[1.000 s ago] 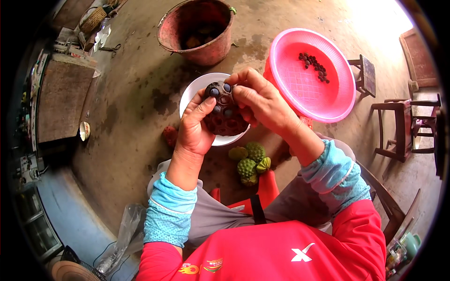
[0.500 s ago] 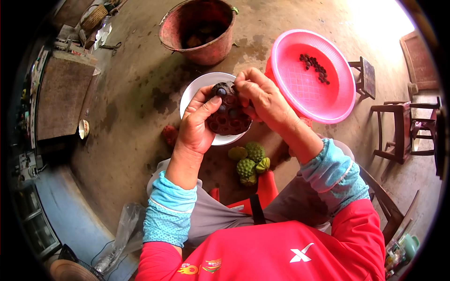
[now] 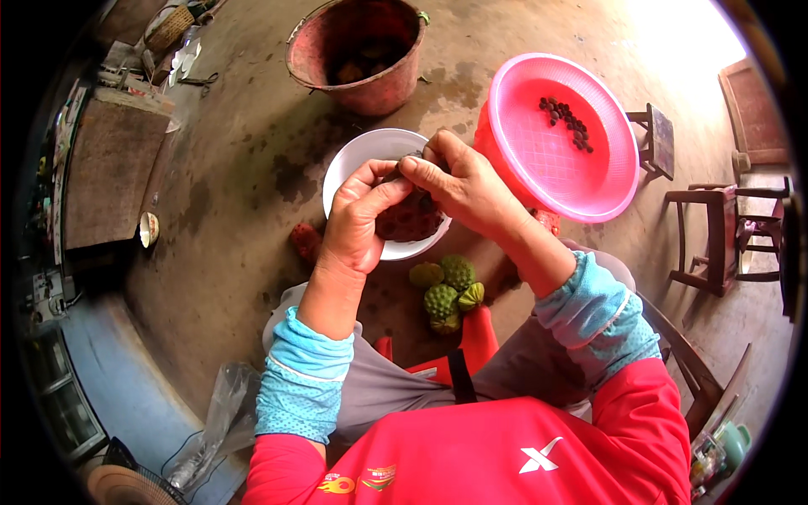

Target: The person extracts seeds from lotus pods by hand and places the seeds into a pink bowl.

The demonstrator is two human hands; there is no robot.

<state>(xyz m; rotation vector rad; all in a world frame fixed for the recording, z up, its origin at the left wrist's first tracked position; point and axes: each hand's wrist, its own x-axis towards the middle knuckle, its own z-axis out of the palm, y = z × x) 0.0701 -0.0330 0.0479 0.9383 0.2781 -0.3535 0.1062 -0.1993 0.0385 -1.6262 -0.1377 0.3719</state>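
Note:
A dark brown dried lotus seed pod (image 3: 410, 220) is held between my two hands above a white bowl (image 3: 352, 156). My left hand (image 3: 357, 215) is closed round its left side, thumb across the upper part. With thumb and fingers together, my right hand (image 3: 469, 183) pinches at its upper right edge. Both thumbs nearly meet there and hide the top of the pod; whether a seed is between the right fingers cannot be seen. Empty round holes show on the pod's lower face.
Beyond the bowl stands a worn red bucket (image 3: 374, 97) with dark stuff inside. To the right, a pink basin (image 3: 547, 172) holds several dark seeds (image 3: 577, 130). Green bumpy fruits (image 3: 442, 299) lie between my feet and the bowl. Wooden stools (image 3: 707, 236) stand far right.
My right hand has shifted slightly down and left, its thumb now over the pod's top. The pod has tilted, so the dark seeds seen before on its face are covered.

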